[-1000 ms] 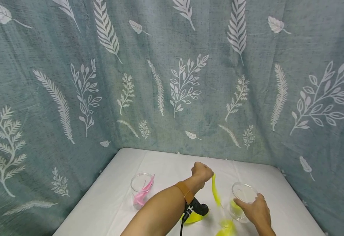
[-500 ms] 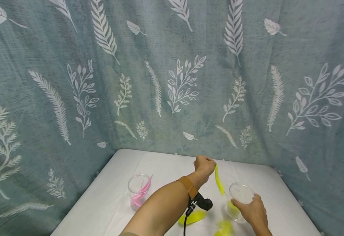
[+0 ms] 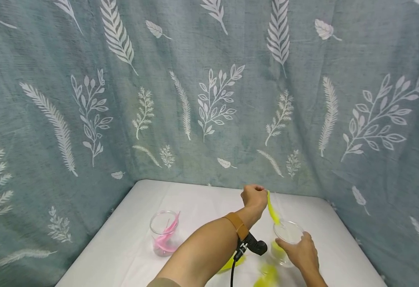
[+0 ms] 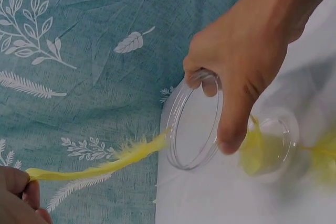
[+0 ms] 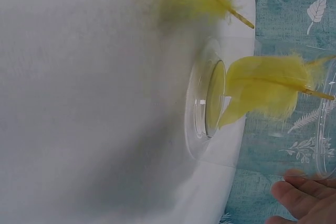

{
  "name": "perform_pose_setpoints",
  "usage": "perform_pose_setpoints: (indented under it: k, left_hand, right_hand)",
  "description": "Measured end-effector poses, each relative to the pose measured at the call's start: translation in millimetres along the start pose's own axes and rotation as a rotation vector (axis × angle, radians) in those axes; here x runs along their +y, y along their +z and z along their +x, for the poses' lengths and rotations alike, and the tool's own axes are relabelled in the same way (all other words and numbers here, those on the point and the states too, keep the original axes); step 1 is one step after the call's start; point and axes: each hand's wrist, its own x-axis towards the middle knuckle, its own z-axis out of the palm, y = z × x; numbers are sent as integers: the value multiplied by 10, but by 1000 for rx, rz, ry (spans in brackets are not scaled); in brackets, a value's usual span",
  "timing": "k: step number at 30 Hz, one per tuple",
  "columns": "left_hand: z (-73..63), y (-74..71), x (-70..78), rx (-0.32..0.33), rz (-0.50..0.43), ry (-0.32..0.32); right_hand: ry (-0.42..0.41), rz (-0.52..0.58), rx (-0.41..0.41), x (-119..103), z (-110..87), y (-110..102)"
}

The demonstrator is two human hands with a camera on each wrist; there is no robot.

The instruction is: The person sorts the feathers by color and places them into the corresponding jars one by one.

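My left hand (image 3: 254,199) pinches one end of a long yellow feather (image 3: 273,210), its quill end hanging at the rim of a clear jar (image 3: 290,232). In the left wrist view that feather (image 4: 105,166) stretches from my left fingertips to the jar's rim (image 4: 176,129). My right hand (image 3: 301,252) grips the jar near its top, thumb on the near side. Inside the jar sits yellow plumage, and the right wrist view shows a yellow feather (image 5: 268,85) within its clear wall. Whether the jar's base touches the table cannot be told.
A second clear jar (image 3: 152,231) holding pink feathers (image 3: 166,239) stands at the left on the white table (image 3: 195,195). Yellow feathers lie in front, one (image 3: 268,276) near the right jar and another (image 3: 231,264) partly behind my left forearm. A patterned curtain (image 3: 209,159) surrounds the table.
My left hand has moved right and farther back with the yellow feather, bringing its lower end to the jar's rim. The right hand keeps hold of the jar. The head view has shifted slightly.
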Motion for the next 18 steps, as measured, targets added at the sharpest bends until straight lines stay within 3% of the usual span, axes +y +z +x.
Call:
perform_pose_setpoints:
  k: [8, 18]
  left_hand:
    - [-79, 127, -61, 15, -20, 20]
    - [-289, 291, -187, -1, -60, 12]
  right_hand:
    - [-1, 9, -15, -33, 3, -2]
    - [43, 8, -61, -22, 7, -28]
